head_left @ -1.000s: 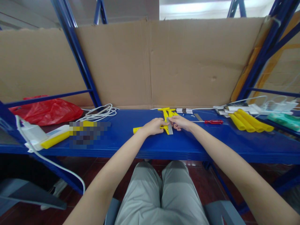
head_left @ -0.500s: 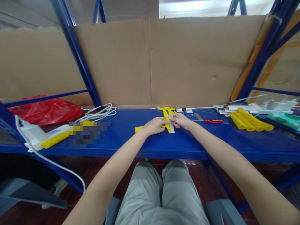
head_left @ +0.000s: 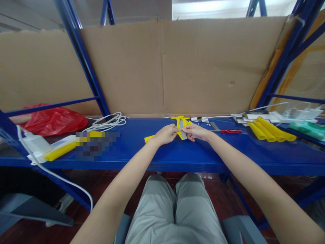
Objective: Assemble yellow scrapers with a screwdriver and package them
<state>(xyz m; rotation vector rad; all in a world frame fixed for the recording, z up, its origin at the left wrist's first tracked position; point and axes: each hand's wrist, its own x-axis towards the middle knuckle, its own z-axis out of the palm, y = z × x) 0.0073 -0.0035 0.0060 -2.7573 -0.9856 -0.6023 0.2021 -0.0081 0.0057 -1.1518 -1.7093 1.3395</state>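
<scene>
My left hand [head_left: 166,134] is closed on a yellow plastic scraper [head_left: 149,138]; its handle sticks out to the left and its wide head lies under my fingers. My right hand [head_left: 195,131] pinches a flat metal blade [head_left: 181,125] against the scraper's head. Part of the blade is covered by fingertips, so I cannot tell whether it is seated. Just behind both hands lie more yellow T-shaped plastic parts [head_left: 177,118]. A screwdriver with a red handle [head_left: 231,131] rests to the right of my right hand.
White strips with dark bands [head_left: 199,119] lie behind my hands. Yellow tubes [head_left: 270,129] sit at the right. On the left are a white cable coil [head_left: 111,120], a red plastic bag [head_left: 56,120] and a power adapter [head_left: 37,144]. Cardboard [head_left: 162,67] backs the blue shelf [head_left: 137,152].
The blade has moved up and left, now lying tilted along the scraper's head. My left hand has shifted slightly with the scraper. Another person's arm now shows beside the red bag.
</scene>
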